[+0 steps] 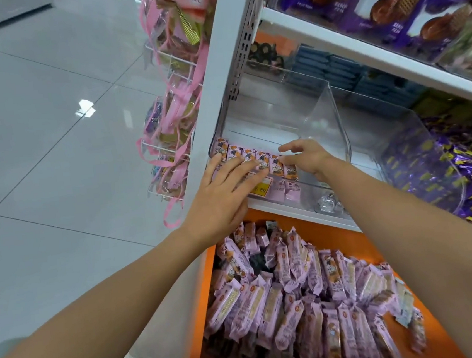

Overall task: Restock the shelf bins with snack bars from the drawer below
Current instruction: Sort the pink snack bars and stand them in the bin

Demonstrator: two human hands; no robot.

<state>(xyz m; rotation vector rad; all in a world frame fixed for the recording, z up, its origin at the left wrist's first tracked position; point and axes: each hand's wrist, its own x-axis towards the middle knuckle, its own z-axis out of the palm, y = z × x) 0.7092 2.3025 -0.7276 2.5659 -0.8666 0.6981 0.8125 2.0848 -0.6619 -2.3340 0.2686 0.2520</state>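
Both hands (219,198) (306,156) on snack bars (255,156), clear bin (325,128)

Both arms extended forward. Left hand (219,193) flat, fingers (236,168) splayed; right hand (306,155) palm down, fingers curled.

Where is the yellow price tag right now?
In the head view, the yellow price tag sits on the front of the clear bin, just below the row of snack bars, beside the left hand.

We see the clear bin (320,105) on the shelf (296,210), with a row of snack bars (259,159) along its front wall. At 6 o'clock below it, the open drawer (331,236) holds more bars. At 3 o'clock stands a neighbouring bin (416,136); at 9 o'clock, a wire rack (167,145).
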